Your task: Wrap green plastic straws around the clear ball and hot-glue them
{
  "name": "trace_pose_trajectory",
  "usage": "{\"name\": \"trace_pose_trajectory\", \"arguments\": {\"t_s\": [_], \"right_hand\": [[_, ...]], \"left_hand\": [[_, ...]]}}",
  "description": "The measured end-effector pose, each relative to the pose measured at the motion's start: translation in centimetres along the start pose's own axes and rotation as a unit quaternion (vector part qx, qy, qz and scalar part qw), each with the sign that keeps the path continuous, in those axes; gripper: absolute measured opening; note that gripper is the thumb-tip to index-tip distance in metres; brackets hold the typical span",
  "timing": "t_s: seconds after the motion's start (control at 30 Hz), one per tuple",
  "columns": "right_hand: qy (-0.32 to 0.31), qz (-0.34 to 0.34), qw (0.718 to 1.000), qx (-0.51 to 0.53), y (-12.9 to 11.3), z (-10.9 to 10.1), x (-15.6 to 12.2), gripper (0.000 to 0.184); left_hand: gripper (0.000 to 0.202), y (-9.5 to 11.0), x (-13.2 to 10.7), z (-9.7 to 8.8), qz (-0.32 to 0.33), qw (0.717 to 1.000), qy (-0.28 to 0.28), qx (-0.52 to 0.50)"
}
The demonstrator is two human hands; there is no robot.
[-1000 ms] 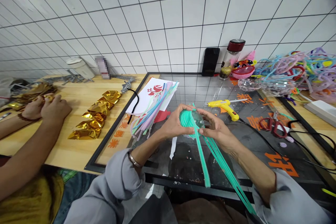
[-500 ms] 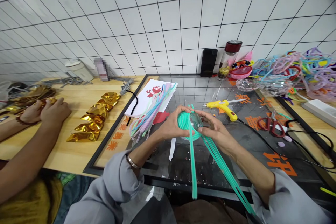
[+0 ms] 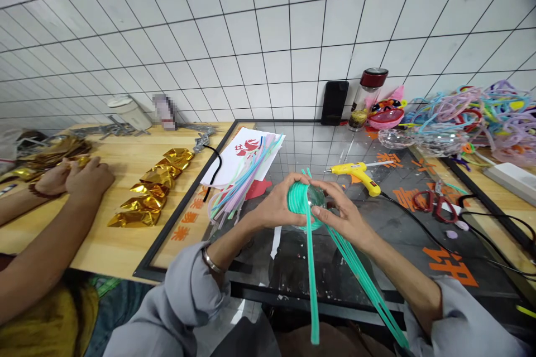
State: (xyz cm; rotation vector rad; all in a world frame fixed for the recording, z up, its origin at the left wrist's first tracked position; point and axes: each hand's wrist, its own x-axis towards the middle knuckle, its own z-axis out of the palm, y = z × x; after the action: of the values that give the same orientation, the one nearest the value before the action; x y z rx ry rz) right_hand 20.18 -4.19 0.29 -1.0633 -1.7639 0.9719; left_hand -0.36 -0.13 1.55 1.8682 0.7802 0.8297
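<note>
Between my two hands is a clear ball (image 3: 317, 197), its left side covered by green pipe cleaners (image 3: 298, 198) laid close together. My left hand (image 3: 277, 204) curves round the covered side, fingers over the top and thumb at the lower front. Against the bare right side, my right hand (image 3: 341, 209) presses with its thumb in front and fingers on top. One flat green strip (image 3: 312, 284) hangs straight down from the ball. A bundle of loose green pipe cleaners (image 3: 366, 284) trails from under my right hand toward my right sleeve.
A yellow glue gun (image 3: 359, 174) lies beyond my right hand, red scissors (image 3: 435, 204) farther right. Pastel pipe cleaners (image 3: 247, 178) rest on white paper (image 3: 226, 159). At left, another person's hands (image 3: 86, 178) work near gold foil (image 3: 154, 187). A bottle (image 3: 365, 100) and phone (image 3: 335, 102) stand behind.
The hanging green strip reaches lower toward the front edge. My hands keep their hold on the ball, which appears slightly turned. The whole view has shifted slightly.
</note>
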Motion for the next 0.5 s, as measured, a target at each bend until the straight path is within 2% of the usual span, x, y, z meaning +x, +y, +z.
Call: {"name": "trace_pose_trajectory", "arguments": {"t_s": [0.2, 0.5], "right_hand": [[-0.001, 0.007, 1.000, -0.007, -0.13, 0.17, -0.10, 0.052], [0.011, 0.018, 1.000, -0.017, -0.38, 0.37, -0.13, 0.053]], "left_hand": [[0.069, -0.23, 0.00, 0.06, 0.003, 1.000, 0.002, 0.002], [0.071, 0.62, -0.08, 0.06, -0.021, 1.000, 0.004, 0.017]]}}
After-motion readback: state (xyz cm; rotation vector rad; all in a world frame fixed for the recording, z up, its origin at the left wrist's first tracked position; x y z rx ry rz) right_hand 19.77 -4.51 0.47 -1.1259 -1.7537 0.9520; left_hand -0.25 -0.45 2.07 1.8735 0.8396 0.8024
